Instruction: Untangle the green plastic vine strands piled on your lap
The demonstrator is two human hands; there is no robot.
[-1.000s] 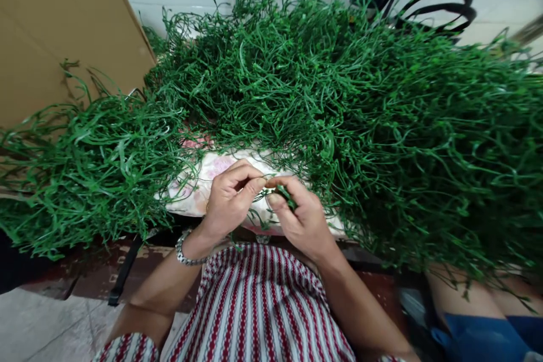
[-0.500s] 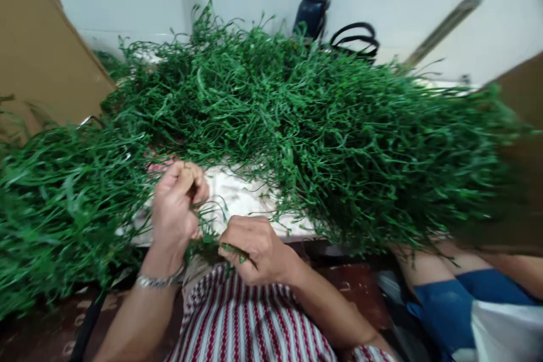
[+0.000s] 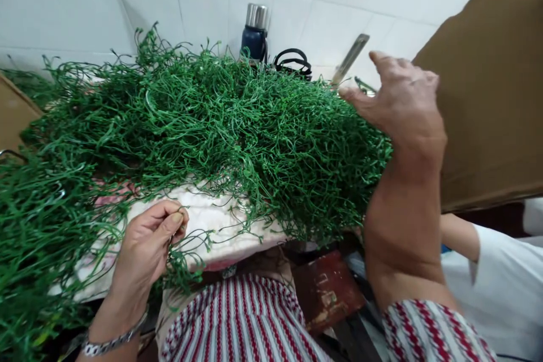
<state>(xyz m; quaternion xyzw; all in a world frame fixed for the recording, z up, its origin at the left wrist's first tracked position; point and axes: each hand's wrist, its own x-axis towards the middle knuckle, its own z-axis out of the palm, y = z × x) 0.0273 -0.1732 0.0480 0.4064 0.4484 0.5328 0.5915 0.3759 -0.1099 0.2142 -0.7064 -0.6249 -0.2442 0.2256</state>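
The person's bare right hand (image 3: 405,96) has risen from beside the left, fingers spread, near one heap of slender green stems (image 3: 212,110); the bare left hand (image 3: 148,243) pinches a green tuft (image 3: 182,271) by one white-and-pink cloth (image 3: 203,209). One navy, silver-capped flask (image 3: 254,31) stands behind.

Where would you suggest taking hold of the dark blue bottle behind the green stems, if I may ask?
I'd probably grip the upright bottle around its blue body, just below the silver cap, coming from above and in front: the green stems hide its base, and the tiled wall stands behind it.
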